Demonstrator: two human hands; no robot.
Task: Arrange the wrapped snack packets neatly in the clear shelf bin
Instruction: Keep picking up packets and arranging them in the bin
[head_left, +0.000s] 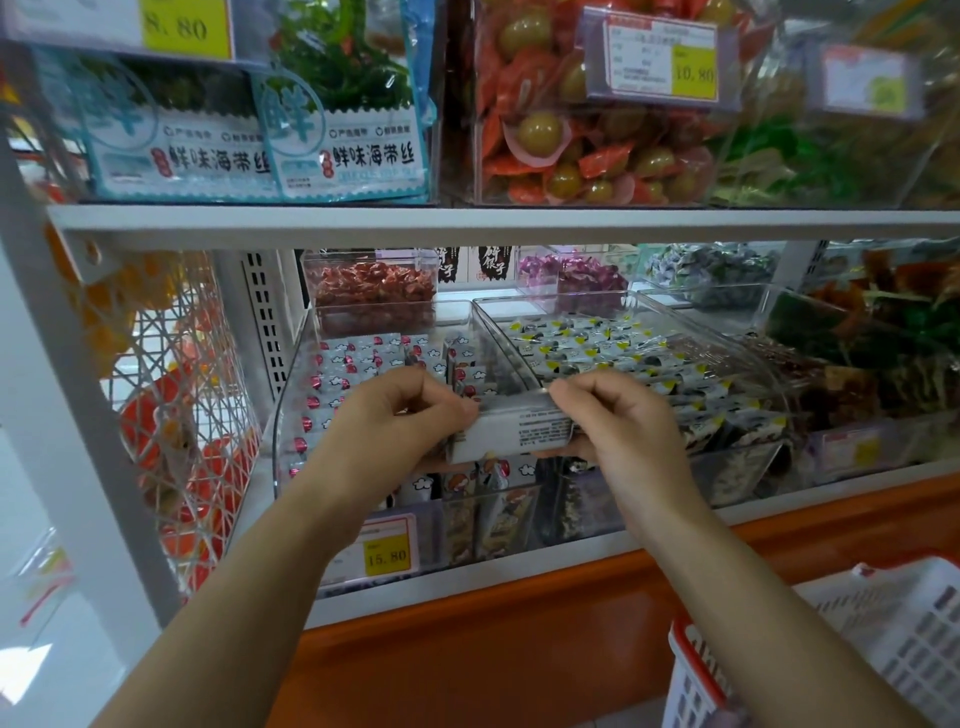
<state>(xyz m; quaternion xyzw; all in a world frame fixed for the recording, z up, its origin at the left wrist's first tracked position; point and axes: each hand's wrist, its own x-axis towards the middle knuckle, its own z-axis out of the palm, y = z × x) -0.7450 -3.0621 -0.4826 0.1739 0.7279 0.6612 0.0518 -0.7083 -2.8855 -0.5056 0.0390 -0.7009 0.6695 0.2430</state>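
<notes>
A clear shelf bin (296, 374) on the lower shelf holds rows of small white snack packets (353, 364) with red marks and cloud prints. Both hands hold a stack of the same packets (511, 431), white backs with printed text facing me, at the bin's front right corner. My left hand (395, 415) grips the stack's left end with curled fingers. My right hand (618, 421) pinches its right end, thumb underneath. More packets stand upright behind the stack and below it against the bin's front wall.
A second clear bin (769, 374) to the right holds grey packets with yellow marks. A price tag (387, 545) reading 15.80 sits on the bin's front. Bins of wrapped sweets stand behind. A white and red basket (831, 649) is at lower right. A wire rack hangs at left.
</notes>
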